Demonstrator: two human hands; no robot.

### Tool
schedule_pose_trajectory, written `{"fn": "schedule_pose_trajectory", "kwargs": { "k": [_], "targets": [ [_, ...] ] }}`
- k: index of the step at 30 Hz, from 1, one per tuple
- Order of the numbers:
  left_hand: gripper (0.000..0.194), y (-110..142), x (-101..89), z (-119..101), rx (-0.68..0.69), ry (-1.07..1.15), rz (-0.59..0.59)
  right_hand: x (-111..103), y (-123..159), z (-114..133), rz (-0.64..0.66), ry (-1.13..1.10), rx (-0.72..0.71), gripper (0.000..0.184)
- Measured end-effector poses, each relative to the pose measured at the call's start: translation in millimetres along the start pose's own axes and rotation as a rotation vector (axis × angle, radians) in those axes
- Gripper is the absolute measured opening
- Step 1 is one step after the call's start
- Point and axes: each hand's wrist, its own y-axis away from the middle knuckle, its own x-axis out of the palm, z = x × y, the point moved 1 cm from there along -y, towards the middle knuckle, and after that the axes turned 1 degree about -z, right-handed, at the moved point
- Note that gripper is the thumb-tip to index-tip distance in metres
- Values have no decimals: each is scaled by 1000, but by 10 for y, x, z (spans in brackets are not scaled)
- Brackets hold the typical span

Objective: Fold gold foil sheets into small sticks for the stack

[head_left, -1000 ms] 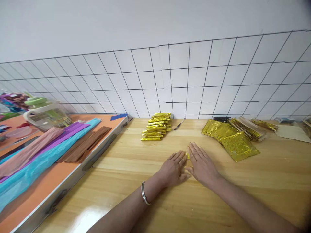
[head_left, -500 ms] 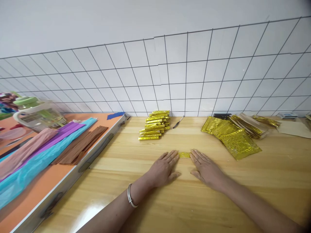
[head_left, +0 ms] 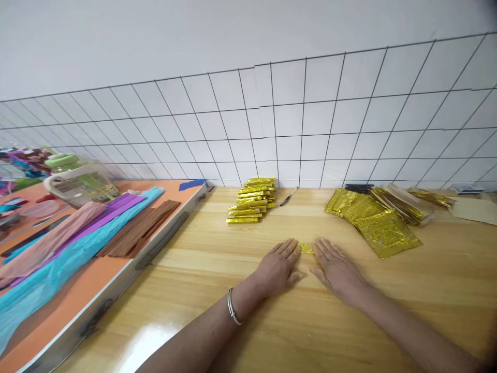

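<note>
A narrow folded strip of gold foil paper [head_left: 307,248] lies flat on the wooden table [head_left: 248,316]. My left hand [head_left: 280,267] presses on its left end with outstretched fingers. On the right end lies my right hand [head_left: 337,267], also flat, its thumb apart. Only the strip's middle shows between the fingertips; both ends are hidden under the hands. Beyond the hands, a stack of folded gold strips [head_left: 252,201] stands by the wall. Flat square gold foil sheets [head_left: 388,233] lie in an overlapping pile to the right.
A black pen [head_left: 288,197] lies near the wall. At the left, an orange-topped board with a raised edge [head_left: 155,261] bears brown, turquoise, purple and pink crepe paper strips [head_left: 89,248] and a clear plastic container [head_left: 87,184]. Pale paper [head_left: 479,209] lies far right.
The camera view has shifted slightly. Both hands stay flat on the gold strip, and the gap between them has narrowed a little.
</note>
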Motion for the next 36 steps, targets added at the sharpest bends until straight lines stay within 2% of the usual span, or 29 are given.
{"fn": "schedule_pose_trajectory", "kwargs": {
  "k": [3, 5, 8, 12, 20, 23, 26, 30, 33, 36],
  "targets": [
    [65, -4, -11, -31, -3, -13, -20, -7, -171, 202, 19, -53, -58, 69],
    [65, 2, -35, -25, 6, -9, -21, 16, -230, 245, 63, -87, -92, 70],
    [58, 31, -82, 42, 4, 9, -6, 42, -177, 101, 97, -92, -98, 64],
    [37, 9, -77, 177, -33, 93, -36, 52, -51, -193, 70, -111, -49, 51],
    [11, -233, 63, 444, -273, 227, -204, 143, -144, -353, -149, -213, 43, 29],
    [17, -248, 69, 516, -326, 225, -245, 134, -144, -407, -191, -280, 65, 23],
    [24, -250, 73, 545, -343, 237, -228, 114, -142, -440, -189, -306, 103, 21],
    [17, -253, 82, 540, -345, 238, -190, 95, -152, -430, -155, -249, 164, 27],
    [16, -249, 77, 515, -344, 238, -211, 80, -162, -400, -153, -274, 178, 22],
    [10, -235, 67, 470, -286, 265, -207, 68, -157, -373, -171, -354, 192, 14]
  ]
}}
